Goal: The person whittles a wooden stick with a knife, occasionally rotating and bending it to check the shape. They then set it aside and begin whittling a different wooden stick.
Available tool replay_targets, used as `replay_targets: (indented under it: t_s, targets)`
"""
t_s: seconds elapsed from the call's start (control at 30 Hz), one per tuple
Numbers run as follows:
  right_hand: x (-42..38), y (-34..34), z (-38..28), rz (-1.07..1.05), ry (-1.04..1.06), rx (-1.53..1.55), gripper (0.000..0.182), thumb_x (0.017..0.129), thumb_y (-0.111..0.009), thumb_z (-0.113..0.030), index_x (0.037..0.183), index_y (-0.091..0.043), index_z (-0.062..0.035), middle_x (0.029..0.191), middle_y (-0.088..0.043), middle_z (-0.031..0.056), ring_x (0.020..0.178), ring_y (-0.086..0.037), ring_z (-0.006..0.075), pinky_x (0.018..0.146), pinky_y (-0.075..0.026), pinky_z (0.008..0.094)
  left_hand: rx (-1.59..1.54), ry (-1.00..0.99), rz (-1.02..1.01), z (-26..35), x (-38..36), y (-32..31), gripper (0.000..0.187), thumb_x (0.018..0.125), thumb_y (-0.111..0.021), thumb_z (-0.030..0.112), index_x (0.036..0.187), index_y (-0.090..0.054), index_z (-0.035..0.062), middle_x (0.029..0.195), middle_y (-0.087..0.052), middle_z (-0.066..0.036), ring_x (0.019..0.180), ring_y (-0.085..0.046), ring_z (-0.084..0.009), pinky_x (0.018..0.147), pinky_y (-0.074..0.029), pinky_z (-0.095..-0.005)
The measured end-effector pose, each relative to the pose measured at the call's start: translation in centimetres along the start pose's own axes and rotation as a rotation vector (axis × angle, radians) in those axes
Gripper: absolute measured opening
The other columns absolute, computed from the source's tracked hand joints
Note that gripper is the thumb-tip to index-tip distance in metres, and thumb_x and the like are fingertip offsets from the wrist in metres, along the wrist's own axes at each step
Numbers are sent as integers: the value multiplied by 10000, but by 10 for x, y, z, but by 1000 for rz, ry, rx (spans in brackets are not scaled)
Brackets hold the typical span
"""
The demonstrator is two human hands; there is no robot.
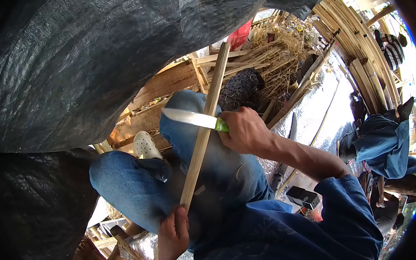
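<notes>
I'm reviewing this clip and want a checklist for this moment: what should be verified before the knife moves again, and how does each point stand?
1. Knife firmly held: ok, the right hand is closed around its green handle.
2. Wooden strip steadied: ok, the left hand grips its lower end.
3. Left hand away from the blade: ok, the blade crosses the strip well above it.
4. Blade clear of the jeans-covered knee: cannot tell; they overlap in this view, and the gap doesn't show.
5. Cutting edge set against the wood: cannot tell; contact and edge angle are unclear.
</notes>
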State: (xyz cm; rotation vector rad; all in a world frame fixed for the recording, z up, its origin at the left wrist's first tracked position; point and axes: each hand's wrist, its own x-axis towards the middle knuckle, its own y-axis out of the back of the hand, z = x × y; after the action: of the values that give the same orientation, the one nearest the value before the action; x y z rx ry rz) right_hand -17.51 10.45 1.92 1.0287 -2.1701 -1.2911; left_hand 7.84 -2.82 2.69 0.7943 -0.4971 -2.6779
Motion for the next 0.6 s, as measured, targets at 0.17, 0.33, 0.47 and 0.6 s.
replay_targets:
  t_s: [0.17, 0.33, 0.47, 0.6]
  targets:
    - [3, 3, 10, 12, -35, -40, 126, 741, -557, -80, 738, -630, 23, 576, -580, 199, 517, -601, 346, 521, -504, 389, 26, 182, -30, -7, -38, 0, 418, 977, -374, 331, 771, -547, 11, 495, -489, -94, 450, -535, -238, 448, -379, -359]
    - [-3, 1, -6, -36, 14, -25, 144, 757, -561, -117, 767, -633, 8, 589, -580, 204, 530, -596, 361, 542, -502, 416, 39, 51, 160, 14, -27, -5, 263, 972, -431, 168, 841, -574, -9, 539, -544, -137, 479, -578, -276, 458, -413, -374]
    - [-4, -5, -29, -63, 93, -7, 154, 750, -557, -114, 784, -638, 13, 591, -588, 193, 541, -608, 358, 557, -520, 415, 167, -235, 363, 16, 10, 0, 220, 973, -452, 190, 953, -576, 9, 621, -580, -152, 514, -552, -352, 498, -406, -433]
    - [1, -6, -29, -51, 92, -14, 152, 729, -571, -110, 786, -642, 12, 587, -592, 186, 527, -608, 353, 549, -521, 413, 193, -221, 387, 12, 19, 4, 326, 1003, -395, 260, 894, -560, 0, 524, -481, -65, 458, -491, -199, 487, -386, -338]
